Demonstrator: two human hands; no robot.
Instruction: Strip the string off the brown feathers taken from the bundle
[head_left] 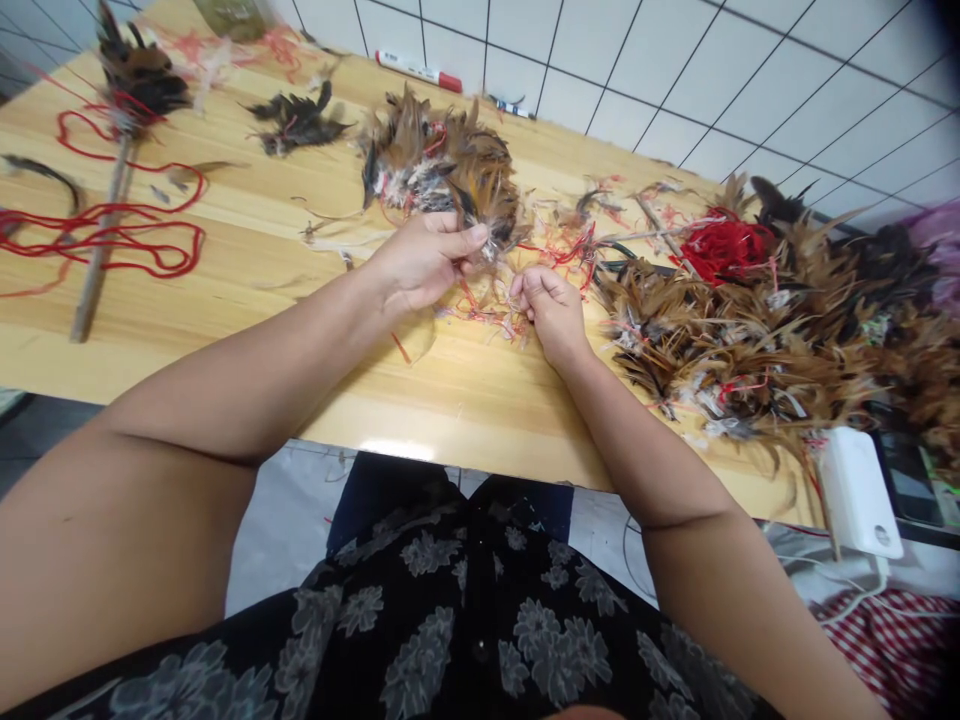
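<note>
Item, mid-desk (465, 400): I note left hand (421, 262), fingers clamped on feather bundle (442, 170) at its bound quill end, keeping the plumes gathered. Right hand (551, 308) just beside, fingers curled narrow over red thread scraps (491, 312); whether they grip any is unclear. Feather pile (750, 330) right.

My left hand (424, 262): palm turned inward, thumb laid along the top and pressed to the fingertips in a closed pinch, wrist straight. My left forearm enters from the lower left, bare, elbow bent. My right hand (551, 310): a loose fist, knuckles up, fingers (534, 290) curled under toward the palm. My right forearm enters from the lower right, bare, wrist slightly flexed. The two hands lie near each other without touching, the left a little farther from me.
</note>
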